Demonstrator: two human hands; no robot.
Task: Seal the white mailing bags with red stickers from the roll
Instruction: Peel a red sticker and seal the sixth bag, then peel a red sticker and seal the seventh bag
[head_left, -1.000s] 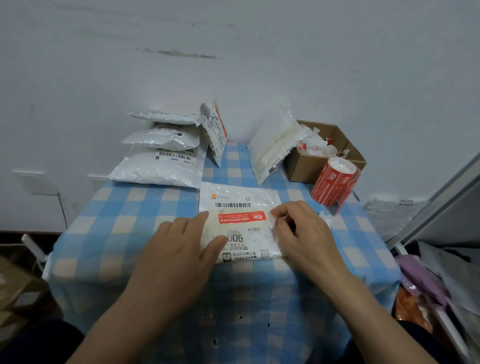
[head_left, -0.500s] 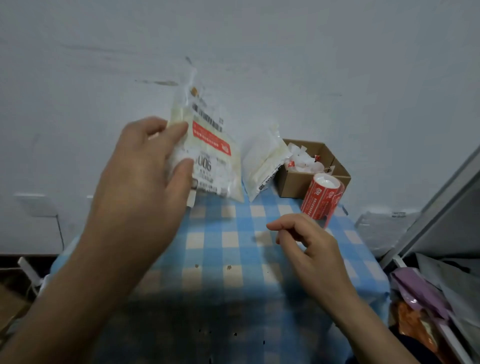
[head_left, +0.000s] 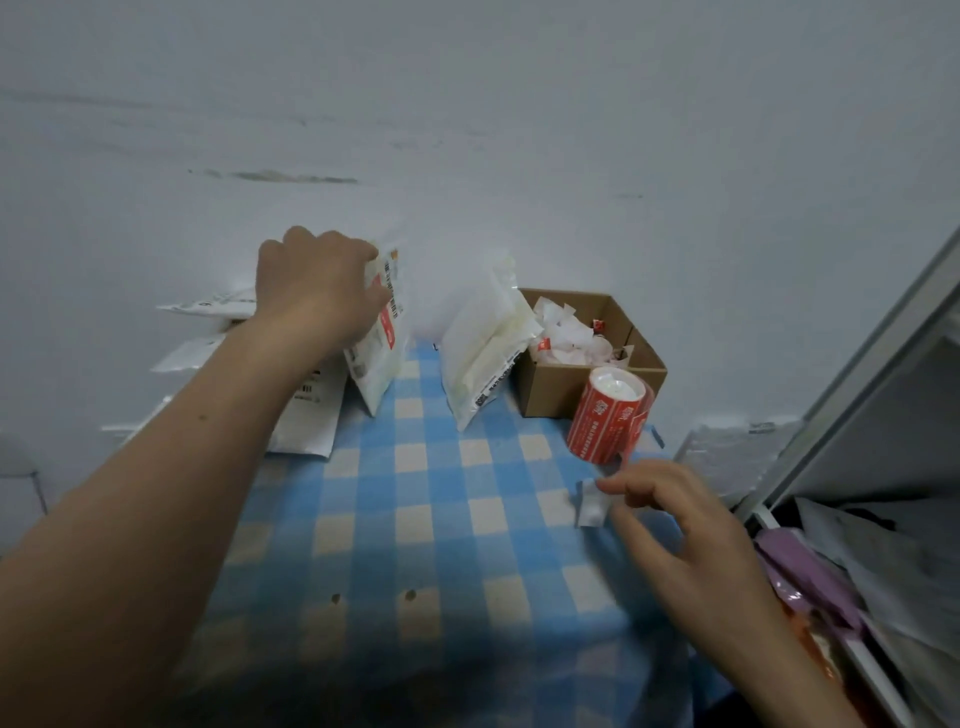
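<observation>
Left hand (head_left: 317, 286): curled round top of sealed bag (head_left: 382, 358), upright (red sticker showing) beside stacked bags (head_left: 306, 421), far left.
Right hand (head_left: 675, 525): pinching white scrap (head_left: 592, 506).
Sticker roll (head_left: 610, 415): tilted, beside cardboard box (head_left: 545, 395).

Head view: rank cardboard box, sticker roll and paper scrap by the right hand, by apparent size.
1. Cardboard box
2. Sticker roll
3. Paper scrap
The scrap is nearest the camera yet looks smallest, so the order holds.

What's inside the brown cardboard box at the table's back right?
The brown cardboard box holds crumpled white paper scraps, a few with red bits. Its floor is covered by them.
</observation>
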